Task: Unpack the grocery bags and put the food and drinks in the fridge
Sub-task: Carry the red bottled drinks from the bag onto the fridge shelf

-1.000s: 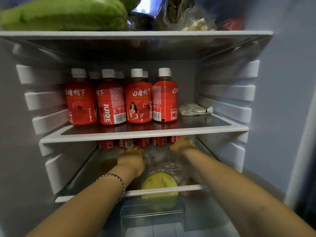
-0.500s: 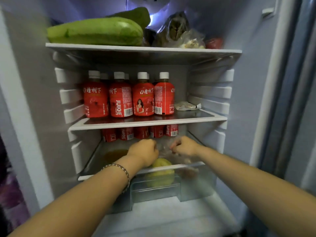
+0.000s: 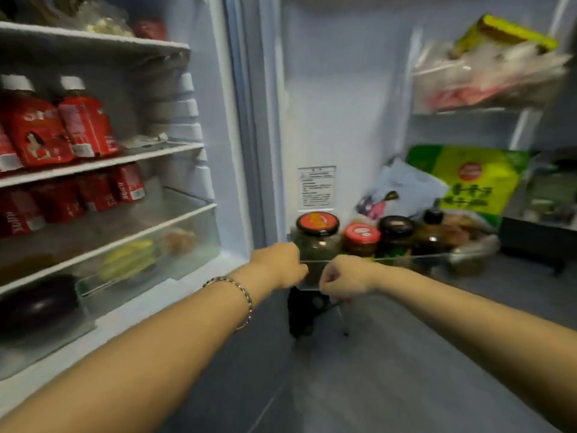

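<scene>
The fridge stands open on the left. Red juice bottles stand on its middle shelf, and more red bottles are on the glass shelf below. A yellow-green fruit in a plastic bag lies in the clear drawer, beside a dark eggplant. My left hand, with a bracelet on its wrist, and my right hand hang outside the fridge, close together, in front of the door's lower shelf. Both have curled fingers, and I see nothing held in them. The picture is blurred.
The open door's lower shelf holds a jar with an orange-and-black lid, a red-lidded jar, dark jars, a white bag and a green packet. Bagged food fills the upper door shelf. Grey floor lies below.
Both hands have come out of the lower fridge shelf, leaving the bagged fruit behind. My view has swung right, from the fridge interior to the door shelves.
</scene>
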Demonstrator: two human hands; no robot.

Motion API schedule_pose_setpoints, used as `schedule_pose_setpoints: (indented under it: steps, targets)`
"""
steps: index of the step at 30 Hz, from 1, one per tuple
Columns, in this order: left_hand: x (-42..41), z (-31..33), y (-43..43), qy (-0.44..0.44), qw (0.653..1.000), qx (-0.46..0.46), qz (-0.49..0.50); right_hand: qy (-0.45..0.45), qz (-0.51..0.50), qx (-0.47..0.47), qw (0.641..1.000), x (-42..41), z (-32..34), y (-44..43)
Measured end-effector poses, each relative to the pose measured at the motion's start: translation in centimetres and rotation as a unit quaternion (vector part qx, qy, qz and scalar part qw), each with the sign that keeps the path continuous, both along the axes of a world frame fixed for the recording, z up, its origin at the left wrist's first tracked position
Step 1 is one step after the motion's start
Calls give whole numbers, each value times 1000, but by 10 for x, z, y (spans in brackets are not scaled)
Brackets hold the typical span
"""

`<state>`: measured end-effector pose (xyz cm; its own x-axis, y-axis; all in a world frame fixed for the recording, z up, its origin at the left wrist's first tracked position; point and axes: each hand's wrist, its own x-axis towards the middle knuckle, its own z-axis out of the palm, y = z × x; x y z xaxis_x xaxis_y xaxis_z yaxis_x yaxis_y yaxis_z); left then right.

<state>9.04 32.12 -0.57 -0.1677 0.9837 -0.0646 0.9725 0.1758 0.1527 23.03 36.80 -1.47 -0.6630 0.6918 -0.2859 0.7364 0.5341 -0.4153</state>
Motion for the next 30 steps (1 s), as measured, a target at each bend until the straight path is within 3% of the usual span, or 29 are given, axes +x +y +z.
schedule_pose_setpoints:
  steps: [4, 9, 18, 23, 30]
  targets:
    - [137, -21, 16, -15, 987, -11, -159, -41, -133, -16, 990, 134, -17, -15]
    - [311, -40, 9, 13, 946, -41, -322, -77, -294, -50, 951, 305, -46, -53]
    - [636, -83, -61, -2, 862, -83, -499, -90, -533, -26, 841, 617, -82, -199]
    - [785, -109, -104, -19, 820, -97, -564, -129, -610, -27, 781, 744, -105, -277]
    - [983, -138, -166, -10, 726, -113, -678, -128, -724, -61, 675, 904, -135, -368]
